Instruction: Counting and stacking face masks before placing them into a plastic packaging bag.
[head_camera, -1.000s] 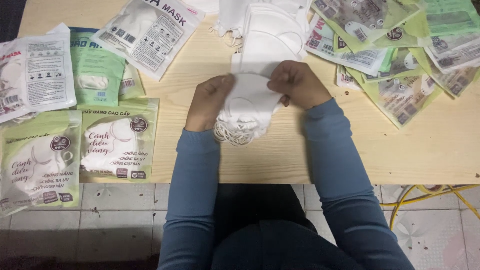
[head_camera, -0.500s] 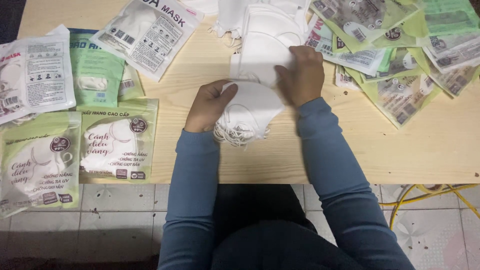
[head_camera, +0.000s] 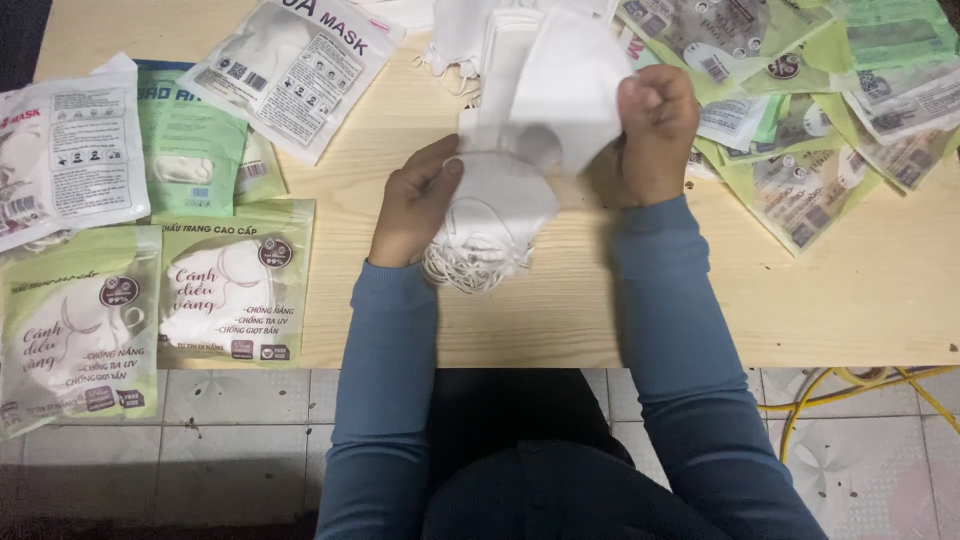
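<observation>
From the head view, the right hand is raised a little above the wooden counter, its grip closed as a fist on the edge of a single white face mask, which hangs flat and slightly tilted in front of the piles behind it. The left hand rests low on the counter, thumb and fingers pinched onto the top of a small stack of white masks that lies on the wood just in front of the person, with a tangle of white ear loops spilling out at its near edge (the exact number of masks in it cannot be told). The two hands are near each other but apart, the lifted mask just above and behind the stack. Both arms wear blue sleeves. Farther back on the counter stands another heap of loose white masks. To the left lie sealed green-and-white mask packets and white mask packets; to the right lies a scattered pile of empty green packets. Below the counter edge, a yellow cable runs over the tiled floor.
</observation>
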